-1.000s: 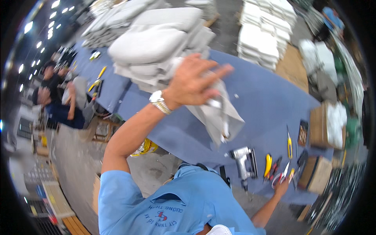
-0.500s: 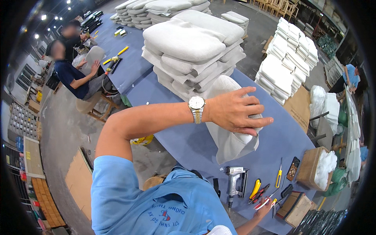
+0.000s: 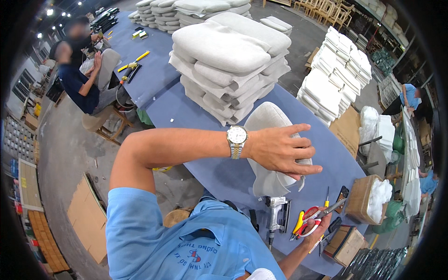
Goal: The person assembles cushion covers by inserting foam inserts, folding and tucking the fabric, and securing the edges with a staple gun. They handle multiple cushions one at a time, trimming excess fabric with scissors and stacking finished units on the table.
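Observation:
My left hand (image 3: 280,150), wearing a wristwatch (image 3: 237,136), reaches across a light grey padded seat cushion (image 3: 268,116) on the table. Its fingers are spread and bent over the cushion's right edge, gripping it; the far fingertips hang past it. Loose fabric (image 3: 270,181) flares from the cushion's near end. At the lower right, my right hand (image 3: 317,229) is closed around red-handled scissors (image 3: 310,220), lifted above the tools with the blades pointing up and right. The palm side of my left hand is hidden.
A tall stack of grey cushions (image 3: 228,51) stands behind on the blue table (image 3: 210,161). Nearby lie a staple gun (image 3: 278,215), yellow-handled cutters (image 3: 297,223) and a wooden box (image 3: 345,243). A carton of white stuffing (image 3: 366,198) sits at right. Two people work at left.
My right hand has picked up the scissors from among the tools and raised them toward the cushion. My left hand stays on the cushion, which has shifted slightly. The view has moved a little.

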A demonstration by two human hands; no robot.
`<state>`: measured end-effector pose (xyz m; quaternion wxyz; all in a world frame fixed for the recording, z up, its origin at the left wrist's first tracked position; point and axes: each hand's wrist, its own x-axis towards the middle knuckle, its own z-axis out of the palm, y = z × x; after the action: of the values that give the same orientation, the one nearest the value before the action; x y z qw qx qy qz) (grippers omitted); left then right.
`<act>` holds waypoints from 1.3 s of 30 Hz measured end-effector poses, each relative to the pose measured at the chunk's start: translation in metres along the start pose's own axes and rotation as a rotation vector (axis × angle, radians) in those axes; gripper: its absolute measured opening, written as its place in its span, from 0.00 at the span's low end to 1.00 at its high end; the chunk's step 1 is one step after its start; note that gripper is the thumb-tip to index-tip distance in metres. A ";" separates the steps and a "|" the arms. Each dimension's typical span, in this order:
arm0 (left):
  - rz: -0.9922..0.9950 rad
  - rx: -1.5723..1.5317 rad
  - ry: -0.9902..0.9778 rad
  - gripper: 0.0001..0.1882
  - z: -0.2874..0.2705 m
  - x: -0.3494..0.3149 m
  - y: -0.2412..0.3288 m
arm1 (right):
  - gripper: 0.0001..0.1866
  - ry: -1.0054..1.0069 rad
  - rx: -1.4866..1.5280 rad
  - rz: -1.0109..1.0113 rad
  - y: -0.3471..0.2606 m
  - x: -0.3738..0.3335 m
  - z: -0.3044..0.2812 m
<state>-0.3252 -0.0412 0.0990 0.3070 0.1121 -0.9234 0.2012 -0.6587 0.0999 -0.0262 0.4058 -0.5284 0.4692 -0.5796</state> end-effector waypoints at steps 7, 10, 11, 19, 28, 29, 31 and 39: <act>-0.379 -0.166 -0.082 0.22 -0.028 -0.012 -0.033 | 0.45 -0.111 0.010 0.046 -0.021 0.004 0.046; -0.645 -0.219 -0.228 0.18 -0.064 -0.028 -0.045 | 0.43 -0.367 -0.207 -0.059 -0.041 0.030 0.080; -0.692 -0.237 -0.261 0.16 -0.072 -0.035 -0.048 | 0.42 -0.467 -0.261 -0.009 -0.048 0.036 0.090; -0.845 -0.356 -0.477 0.10 -0.099 -0.046 -0.046 | 0.33 -0.612 -0.236 -0.129 -0.036 0.075 0.144; -1.127 -0.696 -0.543 0.11 -0.107 -0.058 -0.055 | 0.32 -0.813 -0.249 -0.120 -0.036 0.095 0.162; -1.140 -0.687 -0.560 0.11 -0.107 -0.057 -0.056 | 0.33 -0.827 -0.261 -0.118 -0.037 0.098 0.164; -1.153 -0.704 -0.557 0.11 -0.108 -0.057 -0.056 | 0.33 -0.831 -0.224 -0.119 -0.035 0.102 0.169; -1.219 -0.781 -0.541 0.10 -0.109 -0.058 -0.057 | 0.32 -0.879 -0.193 -0.123 -0.024 0.109 0.174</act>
<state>-0.2042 -0.0388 0.1608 0.1447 0.5296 -0.7454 -0.3780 -0.4976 -0.0198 0.0228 0.4802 -0.7865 0.2721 -0.2770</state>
